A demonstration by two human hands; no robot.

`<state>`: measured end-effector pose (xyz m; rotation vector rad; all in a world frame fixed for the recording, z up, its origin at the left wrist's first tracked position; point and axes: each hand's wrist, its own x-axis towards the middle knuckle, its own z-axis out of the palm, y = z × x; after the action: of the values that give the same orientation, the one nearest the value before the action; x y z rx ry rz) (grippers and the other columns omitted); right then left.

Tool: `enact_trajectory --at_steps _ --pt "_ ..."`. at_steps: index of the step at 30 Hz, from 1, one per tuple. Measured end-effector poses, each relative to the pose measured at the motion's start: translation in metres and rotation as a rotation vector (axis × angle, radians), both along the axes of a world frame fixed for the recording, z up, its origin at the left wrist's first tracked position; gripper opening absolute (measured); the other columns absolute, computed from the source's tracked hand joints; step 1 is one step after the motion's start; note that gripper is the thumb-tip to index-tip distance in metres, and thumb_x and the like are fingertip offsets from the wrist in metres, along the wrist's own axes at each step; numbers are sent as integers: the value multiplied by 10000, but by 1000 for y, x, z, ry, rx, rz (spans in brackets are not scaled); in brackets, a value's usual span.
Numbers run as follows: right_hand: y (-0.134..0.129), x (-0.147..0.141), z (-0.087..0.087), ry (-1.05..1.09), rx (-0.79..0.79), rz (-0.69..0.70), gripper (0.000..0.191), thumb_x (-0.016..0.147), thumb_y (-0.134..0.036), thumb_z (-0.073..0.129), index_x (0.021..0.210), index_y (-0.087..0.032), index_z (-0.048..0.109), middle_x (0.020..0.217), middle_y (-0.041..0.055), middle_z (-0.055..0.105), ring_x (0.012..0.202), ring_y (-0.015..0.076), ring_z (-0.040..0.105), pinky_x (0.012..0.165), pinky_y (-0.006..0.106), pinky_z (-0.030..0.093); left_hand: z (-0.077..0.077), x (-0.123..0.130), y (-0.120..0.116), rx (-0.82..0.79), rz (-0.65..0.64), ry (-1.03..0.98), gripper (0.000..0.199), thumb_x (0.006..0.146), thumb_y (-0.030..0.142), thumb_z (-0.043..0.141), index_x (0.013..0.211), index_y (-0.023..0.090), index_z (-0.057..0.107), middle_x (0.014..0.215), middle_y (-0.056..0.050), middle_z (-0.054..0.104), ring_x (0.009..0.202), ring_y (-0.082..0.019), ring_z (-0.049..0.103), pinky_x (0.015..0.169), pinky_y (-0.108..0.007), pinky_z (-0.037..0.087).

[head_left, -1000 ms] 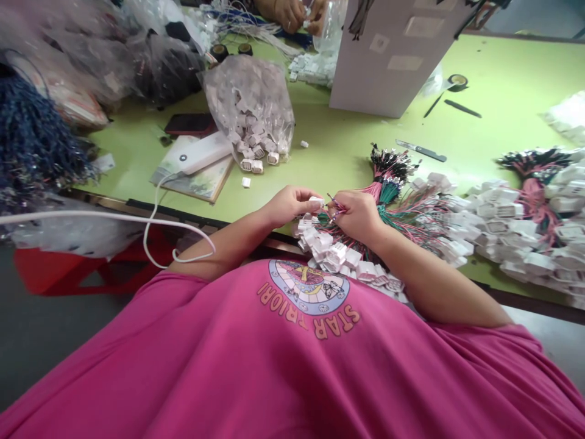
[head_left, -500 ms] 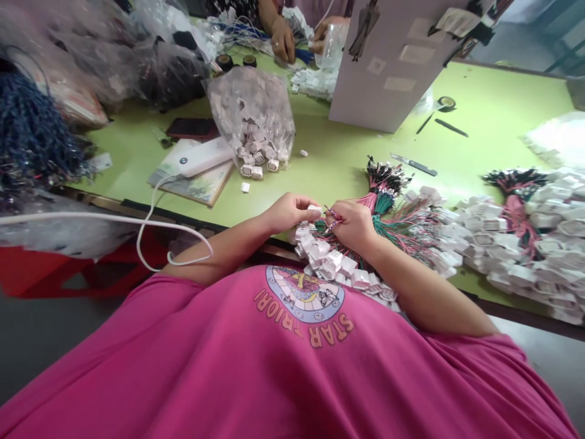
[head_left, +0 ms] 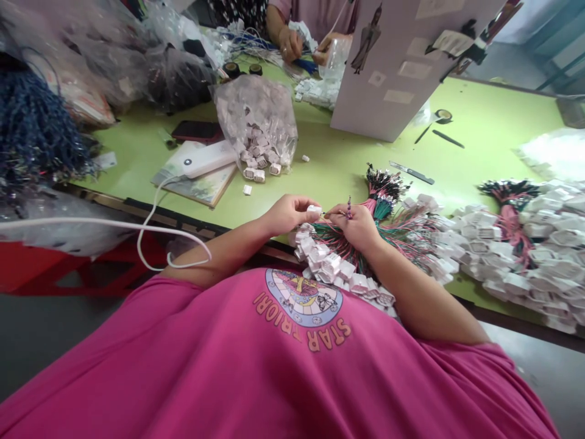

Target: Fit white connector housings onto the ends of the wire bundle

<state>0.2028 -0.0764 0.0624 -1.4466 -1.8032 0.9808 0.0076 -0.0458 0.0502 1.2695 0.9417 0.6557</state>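
My left hand [head_left: 292, 214] is closed, pinching a small white connector housing [head_left: 314, 209] between thumb and fingertips. Close beside it, my right hand [head_left: 359, 224] is closed on a thin wire [head_left: 325, 214] whose end meets or nearly meets the housing. A slim purple-and-dark piece [head_left: 350, 207] pokes up between the right fingers; its kind is unclear. Under the hands spreads a bundle of pink, green and dark wires [head_left: 336, 238]. White connectors [head_left: 329, 266] line its near side along the table edge. Dark terminal ends [head_left: 381, 180] gather at its far end.
An open plastic bag [head_left: 258, 116] of white housings lies ahead. A notebook [head_left: 214, 189] carries a white device [head_left: 212, 160] with a cable [head_left: 137, 224]. A craft knife [head_left: 414, 173] lies beyond the bundle. Another wire bundle [head_left: 512, 213] is at right. A co-worker's hands [head_left: 291, 44] work opposite.
My right hand has turned and loosened from a fist to a fingertip pinch, and the purple piece now points upward. My left hand stays on the housing. The view has shifted slightly.
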Motion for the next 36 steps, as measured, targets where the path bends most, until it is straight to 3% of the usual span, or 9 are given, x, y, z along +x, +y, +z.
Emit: enact_trajectory --at_steps 9,14,18,21,24,27,29,33,36 --pt "-3 0 -14 -243 156 37 170 743 -230 518 654 -156 642 594 9 571 599 123 481 594 250 336 -7 9 -1 111 -81 42 483 644 446 773 963 94 686 845 -79 710 718 -124 620 700 -270 475" --pt "-1 0 -11 -212 108 57 202 766 -258 507 645 -154 630 596 14 564 608 128 489 606 259 348 0 6 -2 192 -108 131 474 693 484 720 959 95 674 796 -67 689 687 -127 602 665 -270 468" --pt "2 9 -3 -27 -44 170 210 768 -317 556 675 -155 651 637 19 610 626 128 520 626 265 399 14 -8 -14 557 -161 349 340 769 439 657 940 146 671 924 -70 684 868 -177 621 831 -343 477" --pt "9 14 4 53 -157 116 282 821 -344 497 881 -148 690 776 45 683 540 100 487 583 276 412 18 -16 -31 788 -251 352 324 797 421 634 996 165 647 1081 -93 660 1043 -216 601 939 -387 460" --pt "22 5 9 -196 -172 135 329 833 -288 470 1026 -132 686 913 85 711 530 107 516 566 285 407 15 -19 -46 886 -412 244 495 805 437 633 1223 182 557 1202 -129 629 1115 -235 591 955 -391 476" --pt "36 -17 9 -727 -102 398 254 756 -227 577 920 -110 731 850 137 716 728 205 625 639 297 412 11 -22 -52 950 -503 190 630 804 442 637 1353 188 461 1244 -154 616 1144 -257 588 978 -404 478" --pt "43 -32 6 -954 -132 517 266 713 -186 604 923 -99 742 872 176 720 786 251 649 633 306 417 10 -24 -53 963 -514 186 643 813 427 629 1376 181 440 1258 -162 608 1151 -263 587 987 -406 477" --pt "46 -44 -3 -1090 -188 555 359 705 -190 605 1032 -99 724 952 202 719 835 293 666 618 319 431 9 -28 -53 957 -521 165 667 817 415 621 1402 170 413 1287 -170 586 1183 -269 568 1014 -411 463" --pt "47 -37 -3 -1065 -190 516 308 759 -195 544 991 -98 722 956 201 715 820 276 661 624 314 419 5 -30 -53 953 -514 140 695 806 411 635 1410 165 397 1288 -176 578 1191 -276 559 1023 -426 456"
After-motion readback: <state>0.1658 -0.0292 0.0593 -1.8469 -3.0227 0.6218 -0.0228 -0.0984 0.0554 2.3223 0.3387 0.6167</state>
